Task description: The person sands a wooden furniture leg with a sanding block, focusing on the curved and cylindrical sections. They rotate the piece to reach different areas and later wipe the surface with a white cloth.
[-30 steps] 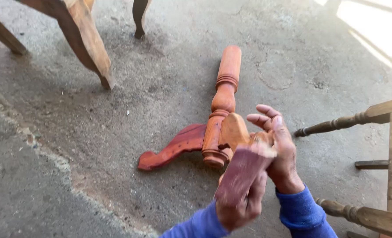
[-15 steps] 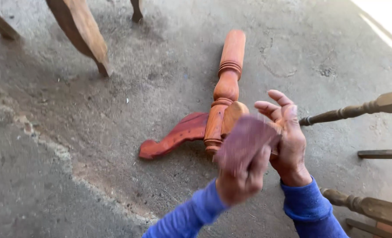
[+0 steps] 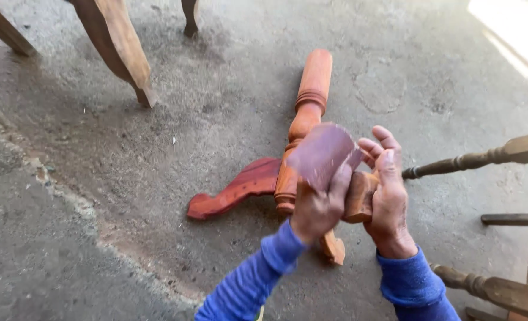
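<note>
A reddish turned wooden pedestal with curved legs lies on its side on the concrete floor. One curved leg rests flat to the left; another leg points up toward me. My right hand grips that raised leg. My left hand holds a dark reddish sheet of sandpaper over the same leg, just in front of the column. Both sleeves are blue.
Unfinished wooden furniture legs stand at the upper left, with another foot behind. A wooden chair frame with turned rungs lies at the right edge. Bright sunlight falls at the top right.
The view has shifted, so the pedestal sits higher and further right. My left hand with the sandpaper has risen along the raised leg. My right hand keeps its hold.
</note>
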